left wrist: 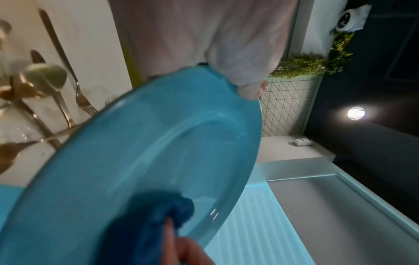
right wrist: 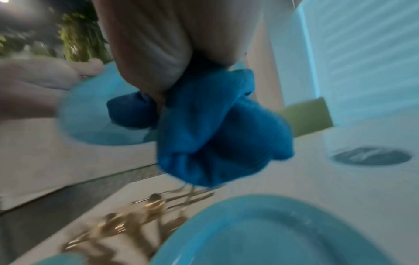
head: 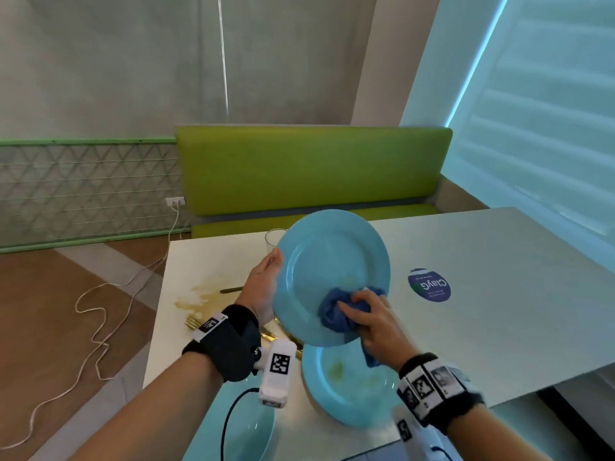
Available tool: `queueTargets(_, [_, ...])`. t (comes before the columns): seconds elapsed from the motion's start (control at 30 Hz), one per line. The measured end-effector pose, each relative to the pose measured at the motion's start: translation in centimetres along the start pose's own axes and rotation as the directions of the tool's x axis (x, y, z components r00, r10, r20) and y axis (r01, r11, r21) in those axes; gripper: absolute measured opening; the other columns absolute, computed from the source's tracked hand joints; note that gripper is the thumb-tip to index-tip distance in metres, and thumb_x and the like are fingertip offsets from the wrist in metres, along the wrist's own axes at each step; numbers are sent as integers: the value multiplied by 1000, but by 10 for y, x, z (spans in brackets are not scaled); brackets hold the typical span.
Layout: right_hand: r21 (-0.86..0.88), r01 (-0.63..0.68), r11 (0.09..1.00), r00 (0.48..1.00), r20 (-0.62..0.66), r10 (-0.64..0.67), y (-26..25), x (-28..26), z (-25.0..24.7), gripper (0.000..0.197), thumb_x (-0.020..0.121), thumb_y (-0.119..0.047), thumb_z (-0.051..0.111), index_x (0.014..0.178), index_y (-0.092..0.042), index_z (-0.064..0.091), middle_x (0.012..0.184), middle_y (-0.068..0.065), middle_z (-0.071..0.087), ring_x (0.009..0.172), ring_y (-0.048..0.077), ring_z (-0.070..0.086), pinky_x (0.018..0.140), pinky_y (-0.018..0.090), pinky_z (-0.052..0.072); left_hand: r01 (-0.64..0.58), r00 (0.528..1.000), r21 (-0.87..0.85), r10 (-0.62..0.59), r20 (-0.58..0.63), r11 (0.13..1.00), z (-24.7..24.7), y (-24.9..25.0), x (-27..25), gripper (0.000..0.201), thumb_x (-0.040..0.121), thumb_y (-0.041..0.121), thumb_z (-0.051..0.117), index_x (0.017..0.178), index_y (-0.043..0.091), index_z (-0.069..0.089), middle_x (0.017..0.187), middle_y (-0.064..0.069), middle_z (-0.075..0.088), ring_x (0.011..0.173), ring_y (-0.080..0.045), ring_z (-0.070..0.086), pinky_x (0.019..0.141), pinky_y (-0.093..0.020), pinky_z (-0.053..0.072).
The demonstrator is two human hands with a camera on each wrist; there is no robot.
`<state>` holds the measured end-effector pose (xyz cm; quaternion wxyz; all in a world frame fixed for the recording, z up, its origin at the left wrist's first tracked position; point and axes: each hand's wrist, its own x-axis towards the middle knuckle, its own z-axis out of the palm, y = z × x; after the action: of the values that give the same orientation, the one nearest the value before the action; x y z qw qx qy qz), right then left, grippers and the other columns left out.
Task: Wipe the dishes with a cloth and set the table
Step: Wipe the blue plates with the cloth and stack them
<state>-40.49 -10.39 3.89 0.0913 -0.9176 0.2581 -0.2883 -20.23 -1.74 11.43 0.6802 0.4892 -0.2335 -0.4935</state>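
Note:
I hold a light blue plate [head: 327,261] tilted up above the table; my left hand [head: 263,287] grips its left rim, thumb on the front face. In the left wrist view the plate [left wrist: 147,152] fills the middle, thumb over its rim. My right hand [head: 369,317] clutches a bunched dark blue cloth [head: 339,311] and presses it on the plate's lower right. The cloth [right wrist: 215,134] hangs bunched from my fingers in the right wrist view. A second blue plate [head: 346,390] with a yellowish smear lies on the table below. Gold cutlery [left wrist: 56,89] lies to the left.
A blue bowl [head: 249,430] sits at the near table edge. A clear glass [head: 273,237] stands behind the raised plate. A yellowish spill [head: 199,294] stains the white table [head: 499,311], which carries a round blue sticker [head: 430,285]. A green bench [head: 309,171] lies beyond.

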Motion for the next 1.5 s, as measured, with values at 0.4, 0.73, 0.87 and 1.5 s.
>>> queueTargets(0.4, [-77,198,977,980,-14,-200,-47,22,22,62,65,-2,56,122,-23,48,112,7,40,90,32,50,81,37,50,-72,993,14,73,-94,997,-17,12,-14,31,101,33,30,118,18,50,105,-6,63,86,-19,62,80,-33,51])
queueTargets(0.73, [-80,-140,987,950,-293,111,-66,103,-5,51,75,-7,42,123,0,58,106,32,55,87,50,55,74,48,50,-52,998,123,54,-13,991,-13,4,-21,34,99,38,31,114,21,56,102,2,68,84,-11,69,75,-27,57])
queueTargets(0.87, [-34,179,983,975,-127,-182,-113,74,33,48,80,-15,43,128,-7,48,111,15,44,83,41,57,72,42,53,-17,993,-2,17,-118,1000,-25,9,-27,57,89,55,34,120,13,57,116,-12,66,103,-24,65,94,-40,51])
queueTargets(1.5, [105,304,947,952,3,-306,-111,42,44,42,80,-15,43,121,-24,50,104,14,51,81,31,55,71,33,52,-90,983,91,103,-153,992,-39,20,-41,45,100,42,23,112,15,57,103,-6,67,79,-11,66,63,-20,57])
